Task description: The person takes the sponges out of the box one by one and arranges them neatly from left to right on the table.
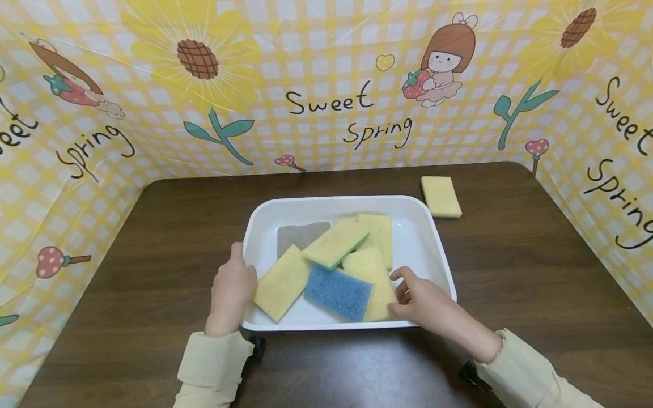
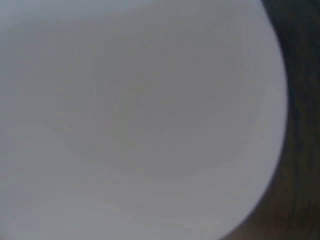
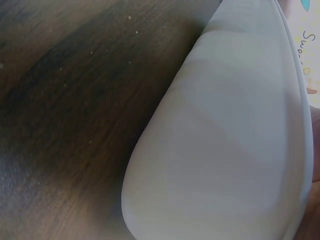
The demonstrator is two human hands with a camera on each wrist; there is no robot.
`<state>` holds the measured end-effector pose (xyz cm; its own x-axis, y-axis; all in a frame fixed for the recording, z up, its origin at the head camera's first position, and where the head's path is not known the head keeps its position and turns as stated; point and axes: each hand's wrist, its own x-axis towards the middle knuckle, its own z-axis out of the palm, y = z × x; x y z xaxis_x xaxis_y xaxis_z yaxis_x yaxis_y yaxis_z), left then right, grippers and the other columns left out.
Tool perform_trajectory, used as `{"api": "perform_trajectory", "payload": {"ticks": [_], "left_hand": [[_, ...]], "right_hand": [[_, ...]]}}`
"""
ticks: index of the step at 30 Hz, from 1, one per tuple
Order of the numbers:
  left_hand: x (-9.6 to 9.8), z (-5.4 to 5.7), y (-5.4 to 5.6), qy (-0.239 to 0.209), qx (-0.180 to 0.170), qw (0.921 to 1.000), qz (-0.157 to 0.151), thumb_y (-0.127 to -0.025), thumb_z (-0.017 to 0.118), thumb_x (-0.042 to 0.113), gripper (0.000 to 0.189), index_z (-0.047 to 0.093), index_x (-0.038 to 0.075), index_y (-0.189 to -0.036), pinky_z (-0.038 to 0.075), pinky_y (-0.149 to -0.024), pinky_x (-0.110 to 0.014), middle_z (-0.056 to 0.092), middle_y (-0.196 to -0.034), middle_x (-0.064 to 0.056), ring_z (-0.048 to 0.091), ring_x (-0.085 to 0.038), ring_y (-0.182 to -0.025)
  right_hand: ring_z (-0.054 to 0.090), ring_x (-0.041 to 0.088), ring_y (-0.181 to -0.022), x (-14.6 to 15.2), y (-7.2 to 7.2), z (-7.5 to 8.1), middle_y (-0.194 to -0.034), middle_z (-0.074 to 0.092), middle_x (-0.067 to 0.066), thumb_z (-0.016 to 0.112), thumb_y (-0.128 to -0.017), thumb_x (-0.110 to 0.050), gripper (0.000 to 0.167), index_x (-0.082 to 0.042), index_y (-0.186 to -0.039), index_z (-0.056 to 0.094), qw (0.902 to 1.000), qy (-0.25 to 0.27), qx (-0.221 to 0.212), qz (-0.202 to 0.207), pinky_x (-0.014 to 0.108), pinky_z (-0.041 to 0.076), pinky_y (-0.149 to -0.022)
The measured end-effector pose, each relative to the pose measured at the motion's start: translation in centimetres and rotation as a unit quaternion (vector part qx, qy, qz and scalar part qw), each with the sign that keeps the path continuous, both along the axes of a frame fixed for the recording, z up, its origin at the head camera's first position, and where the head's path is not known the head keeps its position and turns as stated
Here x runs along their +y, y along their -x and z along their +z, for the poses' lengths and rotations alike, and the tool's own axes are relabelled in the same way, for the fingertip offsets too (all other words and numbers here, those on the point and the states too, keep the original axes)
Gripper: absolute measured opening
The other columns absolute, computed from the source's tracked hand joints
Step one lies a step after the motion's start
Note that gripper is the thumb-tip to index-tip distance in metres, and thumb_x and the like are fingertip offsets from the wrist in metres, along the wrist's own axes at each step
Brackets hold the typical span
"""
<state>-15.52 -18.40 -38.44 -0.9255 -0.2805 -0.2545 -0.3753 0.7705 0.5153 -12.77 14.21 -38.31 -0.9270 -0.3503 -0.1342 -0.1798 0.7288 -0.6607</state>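
Observation:
A white plastic tray (image 1: 415, 218) holds several yellow sponges with green undersides, among them a left one (image 1: 282, 283), a top one (image 1: 334, 243) and a right one (image 1: 374, 277). One sponge (image 1: 338, 292) lies blue side up at the front. My left hand (image 1: 233, 286) grips the tray's left rim. Over the front right corner, my right hand (image 1: 423, 297) has thumb and index finger bent and spread apart at the right sponge's edge. Both wrist views are filled by the tray's outer wall (image 2: 165, 110), also seen as a curved white side (image 3: 215, 135), and show no fingers clearly.
Behind the tray's right back corner, another yellow sponge (image 1: 441, 197) lies on the dark wooden table (image 1: 173, 238). A flat grey rectangle (image 1: 302, 238) lies in the tray's back left. Yellow checked cloth (image 1: 326, 68) with printed flowers walls off the back and sides.

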Motion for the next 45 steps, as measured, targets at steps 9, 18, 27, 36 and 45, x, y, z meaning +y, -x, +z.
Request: {"api": "perform_trajectory", "payload": {"ticks": [9, 18, 27, 36, 45], "left_hand": [[0.1, 0.0, 0.0, -0.007, -0.003, 1.0000, 0.002, -0.096, 0.035, 0.009, 0.046, 0.026, 0.003, -0.140, 0.048, -0.061, -0.038, 0.058, -0.118, -0.031, 0.061, -0.032, -0.080], [0.1, 0.0, -0.1, -0.004, 0.002, 1.0000, 0.000, -0.096, 0.035, 0.009, 0.046, 0.026, 0.002, -0.141, 0.049, -0.061, -0.039, 0.058, -0.118, -0.032, 0.061, -0.033, -0.080], [0.1, 0.0, -0.1, 0.000, 0.001, 1.0000, 0.003, -0.096, 0.035, 0.009, 0.046, 0.026, 0.002, -0.141, 0.048, -0.058, -0.037, 0.059, -0.116, -0.032, 0.061, -0.032, -0.078], [0.1, -0.1, -0.1, 0.010, 0.017, 0.9998, -0.001, -0.095, 0.035, 0.009, 0.044, 0.028, 0.003, -0.138, 0.044, -0.054, -0.036, 0.061, -0.111, -0.032, 0.061, -0.032, -0.075], [0.1, 0.0, -0.2, 0.009, 0.009, 0.9999, -0.002, -0.096, 0.036, 0.010, 0.045, 0.027, 0.004, -0.139, 0.045, -0.055, -0.036, 0.061, -0.111, -0.032, 0.061, -0.032, -0.075]], "right_hand": [[0.060, 0.012, -0.075, 0.2, 0.0, 0.2, -0.082, 0.060, 0.003, 0.069, -0.079, -0.007, 0.041, 0.000, -0.115, 0.051, 0.9990, 0.039, 0.010, -0.020, 0.027, 0.048, -0.069], [0.064, 0.016, -0.079, 0.4, 0.0, 0.6, -0.087, 0.062, 0.007, 0.068, -0.080, -0.005, 0.040, 0.002, -0.117, 0.057, 0.9973, 0.058, 0.038, -0.025, 0.029, 0.051, -0.072], [0.065, 0.017, -0.080, 0.9, 0.1, 1.4, -0.087, 0.063, 0.008, 0.067, -0.079, -0.002, 0.035, 0.000, -0.113, 0.061, 0.9949, 0.076, 0.057, -0.036, 0.031, 0.053, -0.072], [0.067, 0.016, -0.083, 1.5, 0.2, 2.3, -0.092, 0.068, 0.006, 0.066, -0.080, -0.005, 0.026, -0.005, -0.106, 0.065, 0.9950, 0.047, 0.062, -0.062, 0.029, 0.053, -0.074], [0.065, 0.015, -0.079, 1.8, 0.0, 3.7, -0.093, 0.068, 0.007, 0.066, -0.080, -0.005, 0.024, -0.006, -0.104, 0.066, 0.9902, 0.064, 0.081, -0.094, 0.025, 0.052, -0.070]]}}
